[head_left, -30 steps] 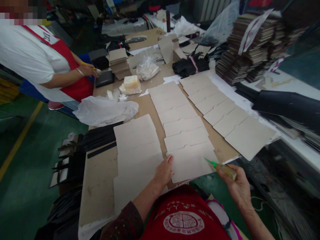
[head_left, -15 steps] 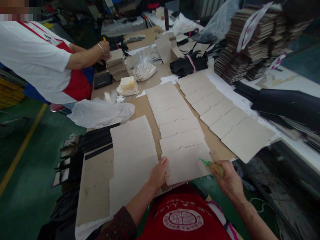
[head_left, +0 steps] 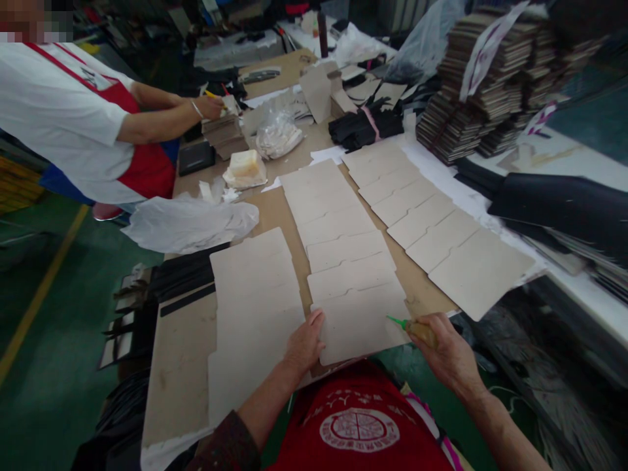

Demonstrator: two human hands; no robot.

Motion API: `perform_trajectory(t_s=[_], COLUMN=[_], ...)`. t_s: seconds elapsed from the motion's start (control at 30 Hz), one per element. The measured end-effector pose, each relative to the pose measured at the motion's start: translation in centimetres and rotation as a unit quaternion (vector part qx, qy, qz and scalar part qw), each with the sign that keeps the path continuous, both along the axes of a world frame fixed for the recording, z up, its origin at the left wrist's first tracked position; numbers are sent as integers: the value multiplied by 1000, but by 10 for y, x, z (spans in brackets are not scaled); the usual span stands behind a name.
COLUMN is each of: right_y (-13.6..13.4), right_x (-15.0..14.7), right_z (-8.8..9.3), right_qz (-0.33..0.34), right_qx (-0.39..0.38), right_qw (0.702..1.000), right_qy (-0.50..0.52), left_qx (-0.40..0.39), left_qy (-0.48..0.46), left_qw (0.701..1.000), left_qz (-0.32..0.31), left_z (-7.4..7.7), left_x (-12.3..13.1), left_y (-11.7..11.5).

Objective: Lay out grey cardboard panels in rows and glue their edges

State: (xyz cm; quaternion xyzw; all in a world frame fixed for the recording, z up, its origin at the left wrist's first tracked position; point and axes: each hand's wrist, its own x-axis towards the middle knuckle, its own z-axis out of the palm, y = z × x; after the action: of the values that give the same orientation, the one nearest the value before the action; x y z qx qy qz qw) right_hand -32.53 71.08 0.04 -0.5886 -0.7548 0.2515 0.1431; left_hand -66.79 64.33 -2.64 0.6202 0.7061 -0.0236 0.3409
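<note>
My right hand (head_left: pixel 449 356) is wrapped round a small yellowish-brown squeeze bottle (head_left: pixel 422 333). Its thin green nozzle points left, over the lower right part of the nearest grey cardboard sheet (head_left: pixel 360 330) in the middle row. Along that sheet's left edge lies my left hand (head_left: pixel 305 340), fingers stretched out and touching the board, holding nothing that I can see. The sheets of this row overlap like steps, with notched edges. To the left is another overlapping row of cardboard (head_left: pixel 255 327); a third row of cardboard (head_left: pixel 441 222) runs along the right.
Across the table a co-worker's hand (head_left: pixel 210 106) holds something yellow over a cardboard stack (head_left: pixel 224 137). Nearby are a yellowish block (head_left: pixel 245 169), a plastic bag (head_left: pixel 191 222) and black bundled strips (head_left: pixel 366 127). Tall board piles (head_left: pixel 490 78) and black sheets (head_left: pixel 564 209) stand right.
The view has shifted slightly, moving the scene a little left. The co-worker's hand with the yellow thing has moved over the cardboard stack. My hands keep nearly the same place on the sheet.
</note>
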Motion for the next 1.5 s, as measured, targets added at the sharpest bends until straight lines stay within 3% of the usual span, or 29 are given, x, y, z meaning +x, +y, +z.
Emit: perform_trajectory(t_s=[0.43,0.77,0.97,1.1,1.2,1.3,1.37,1.5], right_y=[3,2,-1,1,9,27,43,72], right_x=[-12,-3,-3,-5,-8,-9,-10,-15], right_z=[-1,2,0,-12,-21,-25,-25,-30], right_qz=[16,-1,-20,-51,-141,-207,-198,-102], right_qx=[26,36,-1,-38,-73,-65,-29,43], right_qw=[999,999,1000,992,965,945,952,973], right_qy=[-18,-38,6,111,211,243,233,201], left_qx=[-13,-21,-29,-39,-41,-44,-48,-55], left_qy=[-4,-1,3,9,12,18,24,32], left_qw=[1000,1000,999,999,999,999,998,998], left_qz=[15,19,17,15,13,16,18,14], left_z=[4,3,5,7,8,8,9,12], left_x=[1,2,3,4,5,6,8,12], left_y=[2,2,3,5,6,9,12,18])
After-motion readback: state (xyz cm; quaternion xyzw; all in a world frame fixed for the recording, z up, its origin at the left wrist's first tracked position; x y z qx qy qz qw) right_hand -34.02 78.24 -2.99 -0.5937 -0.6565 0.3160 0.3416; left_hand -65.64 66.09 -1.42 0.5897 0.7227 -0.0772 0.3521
